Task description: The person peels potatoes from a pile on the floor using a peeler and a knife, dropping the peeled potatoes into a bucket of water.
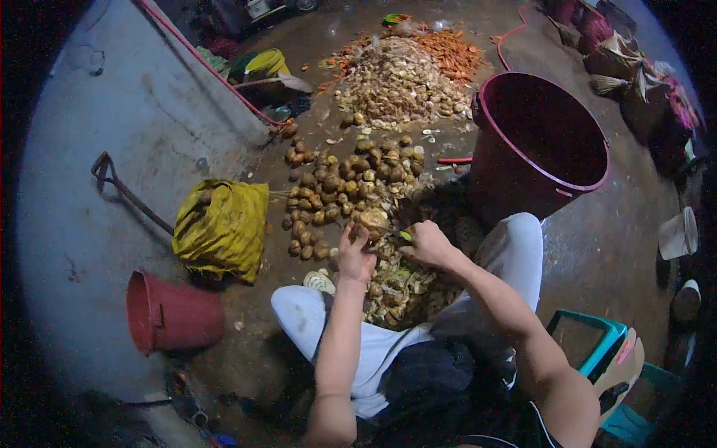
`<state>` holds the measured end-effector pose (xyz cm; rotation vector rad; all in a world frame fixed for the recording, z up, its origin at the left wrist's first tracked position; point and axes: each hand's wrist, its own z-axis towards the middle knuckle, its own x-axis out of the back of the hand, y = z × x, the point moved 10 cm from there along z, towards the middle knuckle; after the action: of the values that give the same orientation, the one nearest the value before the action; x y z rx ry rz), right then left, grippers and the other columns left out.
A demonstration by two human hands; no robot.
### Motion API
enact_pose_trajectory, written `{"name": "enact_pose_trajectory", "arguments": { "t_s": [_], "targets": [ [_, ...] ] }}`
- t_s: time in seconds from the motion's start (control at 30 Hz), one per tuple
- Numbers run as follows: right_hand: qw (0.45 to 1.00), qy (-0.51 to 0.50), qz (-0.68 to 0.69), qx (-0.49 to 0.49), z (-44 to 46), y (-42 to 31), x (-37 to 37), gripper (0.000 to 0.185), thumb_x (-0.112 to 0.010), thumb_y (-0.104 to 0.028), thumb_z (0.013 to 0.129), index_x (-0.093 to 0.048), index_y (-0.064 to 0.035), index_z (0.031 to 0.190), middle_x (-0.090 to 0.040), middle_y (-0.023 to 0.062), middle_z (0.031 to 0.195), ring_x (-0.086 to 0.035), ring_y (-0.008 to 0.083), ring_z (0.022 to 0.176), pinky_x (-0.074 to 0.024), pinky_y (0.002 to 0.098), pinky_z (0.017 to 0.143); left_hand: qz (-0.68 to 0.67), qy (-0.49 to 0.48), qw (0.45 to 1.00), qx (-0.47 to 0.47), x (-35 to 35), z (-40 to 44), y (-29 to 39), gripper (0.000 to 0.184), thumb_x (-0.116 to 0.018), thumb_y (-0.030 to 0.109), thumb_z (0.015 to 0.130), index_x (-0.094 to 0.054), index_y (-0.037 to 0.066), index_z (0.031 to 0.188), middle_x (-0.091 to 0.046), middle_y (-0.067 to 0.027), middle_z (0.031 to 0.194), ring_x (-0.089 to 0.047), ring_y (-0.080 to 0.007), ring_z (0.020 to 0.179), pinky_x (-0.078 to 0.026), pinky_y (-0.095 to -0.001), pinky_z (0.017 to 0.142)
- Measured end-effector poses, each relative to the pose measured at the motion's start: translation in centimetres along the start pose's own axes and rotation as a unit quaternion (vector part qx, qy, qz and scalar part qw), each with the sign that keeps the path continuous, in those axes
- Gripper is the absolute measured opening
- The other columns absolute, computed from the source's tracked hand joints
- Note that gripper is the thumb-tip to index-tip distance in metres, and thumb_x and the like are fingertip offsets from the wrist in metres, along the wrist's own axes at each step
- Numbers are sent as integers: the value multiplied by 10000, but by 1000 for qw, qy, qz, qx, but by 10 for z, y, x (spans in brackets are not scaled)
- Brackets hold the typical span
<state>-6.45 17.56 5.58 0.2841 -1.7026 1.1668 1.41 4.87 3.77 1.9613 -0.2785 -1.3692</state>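
Note:
My left hand [357, 255] is closed round a partly peeled root vegetable [373, 222], pale on top and brown at its lower left. Just right of it, my right hand [429, 245] grips a knife with a yellow-green handle [405, 236]; its blade is too small to make out. Brown unpeeled roots [321, 190] lie on the floor beyond my left hand. Below both hands, between my legs, spreads a heap of peelings [396, 287].
A large maroon tub [485, 164] stands at the right, beyond my knee. Farther off is a heap of pale pieces [396, 82] beside orange ones [452, 52]. At left are a yellow sack [224, 231], a red bucket [183, 313] and a long-handled tool [134, 196].

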Motion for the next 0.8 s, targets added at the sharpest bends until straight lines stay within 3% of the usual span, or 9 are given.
{"name": "enact_pose_trajectory", "arguments": {
  "t_s": [0.03,0.1,0.17,0.23,0.33,0.53,0.57,0.73,0.8],
  "targets": [
    [1000,1,2,-2,1,1,-1,493,-745,-407,723,-613,66,769,-607,263,753,-603,424,803,-506,483,749,35,0,999,-16,3,2,0,466,-678,117,847,-470,114,1264,-607,-89,1149,-614,-249,1034,-547,-385,819],
    [998,38,48,3,2,2,5,393,-777,-306,679,-607,44,735,-594,266,704,-584,451,740,-477,504,691,54,-20,998,-33,0,3,-1,461,-683,89,835,-476,112,1246,-608,-84,1138,-612,-252,1037,-542,-398,838],
    [997,57,48,9,2,3,6,394,-777,-306,678,-607,46,733,-592,267,699,-583,454,741,-477,504,689,72,-40,995,-51,-9,-1,2,457,-688,62,823,-482,111,1228,-609,-79,1128,-609,-254,1039,-538,-411,857],
    [996,75,47,14,2,0,13,396,-777,-306,678,-607,48,731,-589,267,694,-581,456,743,-478,504,687,97,-45,993,-51,-19,-6,2,455,-644,-75,802,-486,70,1204,-586,-71,1140,-581,-194,1049,-493,-348,900],
    [996,64,58,13,5,-5,15,382,-775,-300,679,-618,41,747,-598,269,710,-592,448,751,-489,499,699,113,-38,989,-86,-13,-3,4,467,-628,-106,787,-486,65,1198,-587,-72,1139,-583,-193,1044,-494,-330,898],
    [998,42,41,-19,11,-6,8,351,-774,-284,676,-643,20,793,-630,237,738,-617,430,737,-522,471,692,42,-13,998,-42,-10,-6,0,452,-588,-104,804,-484,56,1214,-591,-82,1136,-599,-204,1029,-498,-317,893],
    [998,41,40,-29,11,-5,8,301,-721,-255,719,-641,30,775,-636,253,758,-631,431,754,-531,486,693,42,-13,998,-42,-10,-7,1,452,-588,-104,804,-484,56,1214,-591,-82,1136,-599,-204,1029,-498,-317,893],
    [989,-20,32,-140,20,25,6,207,-571,-137,800,-619,52,867,-631,295,919,-642,431,859,-539,499,729,31,-40,999,-19,-9,-15,-1,452,-630,-44,819,-480,42,1236,-573,-101,1177,-570,-244,1096,-497,-397,911],
    [993,-22,5,-114,26,34,-2,237,-583,-148,796,-617,49,922,-631,291,938,-639,433,880,-539,493,750,10,-10,999,-42,-5,-18,1,506,-682,22,813,-466,41,1270,-553,-102,1220,-539,-281,1148,-481,-429,962]
  ]
}}
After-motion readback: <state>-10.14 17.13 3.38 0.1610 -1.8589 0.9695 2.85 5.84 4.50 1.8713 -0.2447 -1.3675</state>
